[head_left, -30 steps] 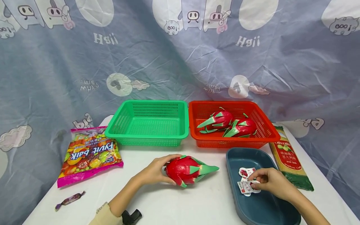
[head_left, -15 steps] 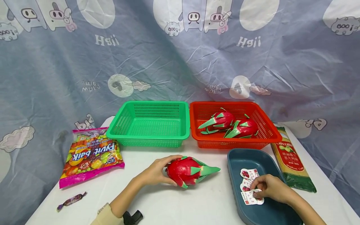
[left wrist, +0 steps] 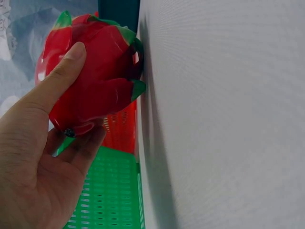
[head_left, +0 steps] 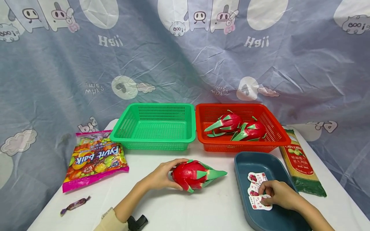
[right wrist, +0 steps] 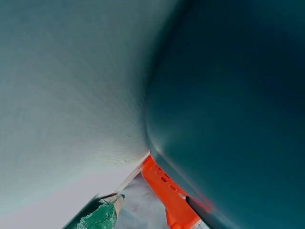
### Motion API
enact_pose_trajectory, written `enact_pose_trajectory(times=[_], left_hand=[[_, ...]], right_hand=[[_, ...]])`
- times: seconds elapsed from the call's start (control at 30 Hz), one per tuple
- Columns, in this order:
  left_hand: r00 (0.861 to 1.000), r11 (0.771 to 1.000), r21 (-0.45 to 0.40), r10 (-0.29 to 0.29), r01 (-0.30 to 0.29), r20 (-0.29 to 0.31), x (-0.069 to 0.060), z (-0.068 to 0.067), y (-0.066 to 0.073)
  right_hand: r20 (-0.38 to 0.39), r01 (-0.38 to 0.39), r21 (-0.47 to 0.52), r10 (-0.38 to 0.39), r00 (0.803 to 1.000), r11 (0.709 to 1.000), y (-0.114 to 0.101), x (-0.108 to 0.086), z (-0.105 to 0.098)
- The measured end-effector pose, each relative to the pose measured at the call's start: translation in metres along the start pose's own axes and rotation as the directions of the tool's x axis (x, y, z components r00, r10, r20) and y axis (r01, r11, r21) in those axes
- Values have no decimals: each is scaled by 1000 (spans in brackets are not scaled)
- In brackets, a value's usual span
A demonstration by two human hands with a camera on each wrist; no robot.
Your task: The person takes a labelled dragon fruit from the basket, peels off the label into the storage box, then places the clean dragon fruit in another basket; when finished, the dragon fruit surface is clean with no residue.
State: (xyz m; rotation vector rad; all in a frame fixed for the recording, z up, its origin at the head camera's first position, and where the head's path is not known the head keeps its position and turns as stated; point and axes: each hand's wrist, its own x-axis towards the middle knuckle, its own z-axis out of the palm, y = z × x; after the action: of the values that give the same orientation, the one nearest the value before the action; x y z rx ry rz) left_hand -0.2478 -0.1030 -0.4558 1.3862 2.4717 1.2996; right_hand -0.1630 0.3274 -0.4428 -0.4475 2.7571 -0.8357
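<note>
In the head view my left hand (head_left: 162, 176) grips a red dragon fruit (head_left: 189, 175) with green leaf tips, just in front of the baskets. The left wrist view shows the thumb across the side of the dragon fruit (left wrist: 95, 71), with fingers (left wrist: 86, 148) at its lower end. My right hand (head_left: 280, 194) is inside the dark blue tray (head_left: 242, 199), where thumb and forefinger pinch a small white label (head_left: 255, 202) with a dragon fruit picture. Two similar labels, an upper label (head_left: 261, 176) and a middle label (head_left: 253, 190), lie beside it. My right hand is out of the right wrist view.
Behind stand a green basket (head_left: 153, 145) and a red basket (head_left: 231, 148) holding two dragon fruits (head_left: 229, 123). At left lie a candy bag (head_left: 95, 158) and a wrapped candy (head_left: 75, 204). An Olivoilà packet (head_left: 300, 163) lies right of the tray.
My right hand has drawn its label slightly toward me, uncovering the middle label and separating it from the others. The left hand keeps its hold on the dragon fruit.
</note>
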Motion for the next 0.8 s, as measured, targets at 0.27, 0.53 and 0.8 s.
enact_pose_trajectory(times=[0.27,0.53,0.8], left_hand=[[1000,1000,-7,-15,15,1,-1,-1,1],[1000,1000,-3,-10,10,-3,0,-1,2],[1000,1000,3,-19,19,0,-1,-1,1]], right_hand=[[-41,4,-75,-7,999,997,-1,-3,2],[-110,-110,-203,89,990,973,-7,-1,4],[-104,-113,-272,88,991,956,-20,-9,-8]])
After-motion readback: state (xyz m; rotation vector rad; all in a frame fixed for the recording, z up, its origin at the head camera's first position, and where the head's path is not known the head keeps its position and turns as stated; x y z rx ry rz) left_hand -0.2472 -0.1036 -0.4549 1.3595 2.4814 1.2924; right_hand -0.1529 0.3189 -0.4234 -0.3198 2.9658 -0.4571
